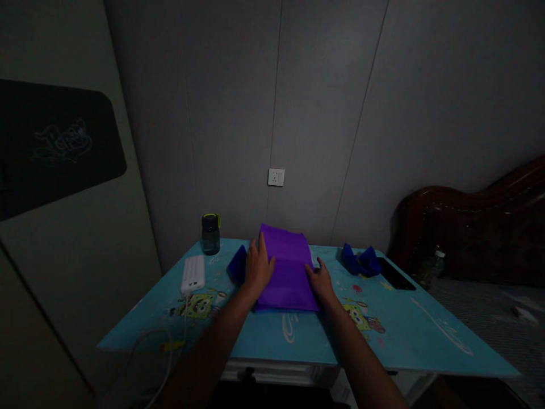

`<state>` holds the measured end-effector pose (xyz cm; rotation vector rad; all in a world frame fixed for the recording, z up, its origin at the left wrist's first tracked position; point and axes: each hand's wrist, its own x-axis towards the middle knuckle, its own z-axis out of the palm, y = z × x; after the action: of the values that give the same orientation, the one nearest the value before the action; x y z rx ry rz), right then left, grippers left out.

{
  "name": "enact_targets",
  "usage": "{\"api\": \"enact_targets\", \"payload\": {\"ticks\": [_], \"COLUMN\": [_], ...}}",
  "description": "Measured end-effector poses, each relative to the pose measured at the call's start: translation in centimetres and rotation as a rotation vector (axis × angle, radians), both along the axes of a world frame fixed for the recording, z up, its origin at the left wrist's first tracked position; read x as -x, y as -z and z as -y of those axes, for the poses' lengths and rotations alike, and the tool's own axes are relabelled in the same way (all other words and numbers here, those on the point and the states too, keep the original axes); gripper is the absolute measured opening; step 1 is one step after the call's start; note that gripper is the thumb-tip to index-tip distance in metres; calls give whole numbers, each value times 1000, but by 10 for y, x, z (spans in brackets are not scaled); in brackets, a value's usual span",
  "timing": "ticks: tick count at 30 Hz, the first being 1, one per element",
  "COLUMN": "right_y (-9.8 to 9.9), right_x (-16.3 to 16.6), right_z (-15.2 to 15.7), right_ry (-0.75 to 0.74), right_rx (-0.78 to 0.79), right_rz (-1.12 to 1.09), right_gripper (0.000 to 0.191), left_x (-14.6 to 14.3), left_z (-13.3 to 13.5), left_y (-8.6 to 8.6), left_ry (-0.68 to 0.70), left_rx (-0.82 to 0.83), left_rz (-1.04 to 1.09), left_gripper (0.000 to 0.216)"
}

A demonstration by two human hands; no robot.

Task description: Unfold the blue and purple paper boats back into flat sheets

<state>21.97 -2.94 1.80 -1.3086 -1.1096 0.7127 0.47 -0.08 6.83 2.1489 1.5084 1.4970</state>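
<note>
A: Count on the light-blue tabletop (409, 335)?

B: One purple, rectangular, sheet-like item (289, 284). Two crumpled dark-blue cloth pieces (351, 261). One white, block-shaped power bank (193, 274), with one white cable (171, 343). One dark translucent bottle (210, 237), yellow-green strap at its cap. One flat black phone-like slab (395, 274).

A: Position of the purple item?

B: Central, between the two hands, its upper edge rising past the tabletop's far edge in this view.

A: Grip?

B: Left hand (258, 270): open, fingers extended, thumb apart, at the item's left edge. Right hand (321, 280): open, thumb at the right edge, index finger clear of it.

A: Materials and shapes?

B: Purple item: smooth, soft-looking, blue along its lower edge. Cloth pieces: bunched in folds, one just beside the left hand, the other near the slab. Tabletop surface: printed, two yellow square cartoon figures noted.
</note>
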Motion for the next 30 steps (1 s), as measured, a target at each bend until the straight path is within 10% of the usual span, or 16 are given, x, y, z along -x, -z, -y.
{"api": "enact_targets", "payload": {"ticks": [7,16,30], "right_y": [15,19,-2], "right_x": [-2,0,-106], "right_z": [-10,-5,7], "right_ry": [-128,94,803], "right_rx": [212,85,216], "right_rz": [-167,490,1130], "right_gripper": [60,51,55], "left_x": [-7,-9,4], "left_z": [9,7,34], "left_y": [18,60,24], "left_ry": [263,390,379], "left_rx": [80,268,-153], "left_rz": [-545,-634,-362], "left_gripper": [44,50,28]}}
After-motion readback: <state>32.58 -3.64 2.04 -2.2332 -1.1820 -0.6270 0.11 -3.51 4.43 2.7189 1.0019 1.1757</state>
